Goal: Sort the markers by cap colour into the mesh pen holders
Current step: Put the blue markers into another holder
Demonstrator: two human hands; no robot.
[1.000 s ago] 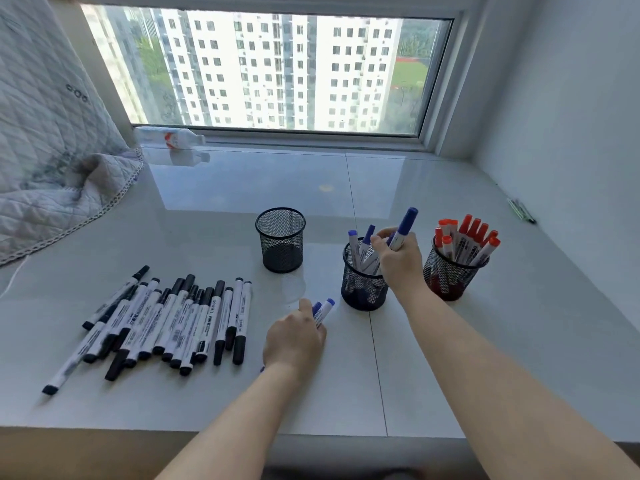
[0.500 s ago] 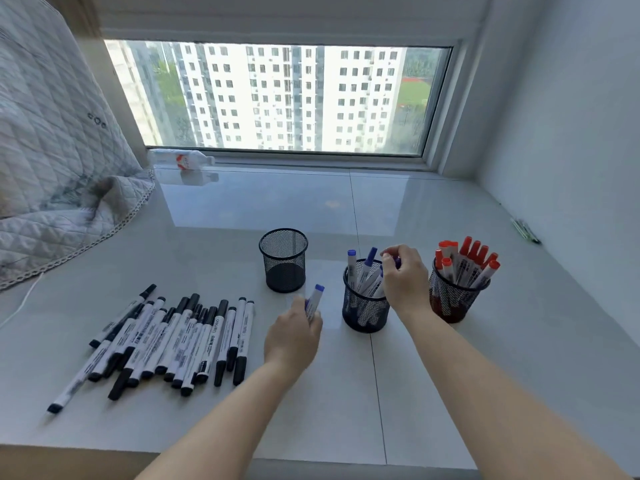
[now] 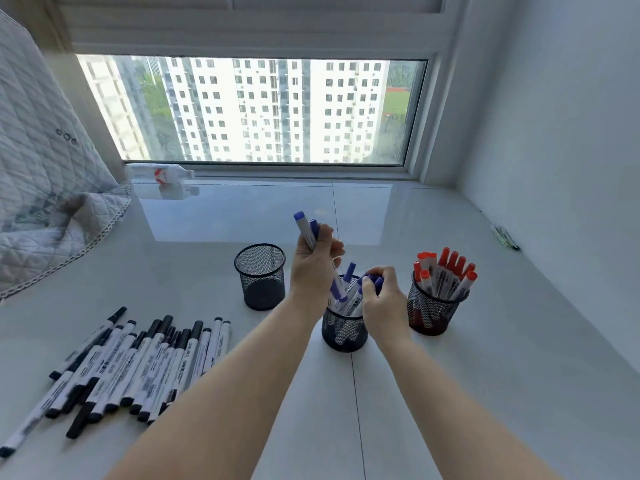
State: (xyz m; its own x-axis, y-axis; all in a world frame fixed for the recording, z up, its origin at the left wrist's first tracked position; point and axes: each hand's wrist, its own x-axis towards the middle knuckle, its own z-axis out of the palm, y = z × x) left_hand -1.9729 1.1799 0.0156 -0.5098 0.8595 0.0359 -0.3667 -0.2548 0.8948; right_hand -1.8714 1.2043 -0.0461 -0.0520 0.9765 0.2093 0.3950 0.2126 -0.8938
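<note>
Three black mesh holders stand in a row on the white sill. The left holder (image 3: 260, 276) has nothing visible in it. The middle holder (image 3: 343, 331) contains blue-capped markers (image 3: 350, 271). The right holder (image 3: 432, 308) is full of red-capped markers (image 3: 446, 268). My left hand (image 3: 313, 265) is raised just left of the middle holder and grips two blue-capped markers (image 3: 306, 228), caps up. My right hand (image 3: 382, 299) rests on top of the middle holder, fingers curled round the blue caps there. Several black-capped markers (image 3: 138, 362) lie in a row at the front left.
A quilted grey cover (image 3: 45, 188) hangs over the sill at the left. A plastic bottle (image 3: 159, 173) lies by the window frame. A dark pen-like object (image 3: 505, 237) lies against the right wall. The sill's front edge runs along the bottom.
My left hand has lifted its blue-capped markers off the sill and moved right, up beside the middle holder. My right hand has lowered its marker into that holder and stays on the caps.
</note>
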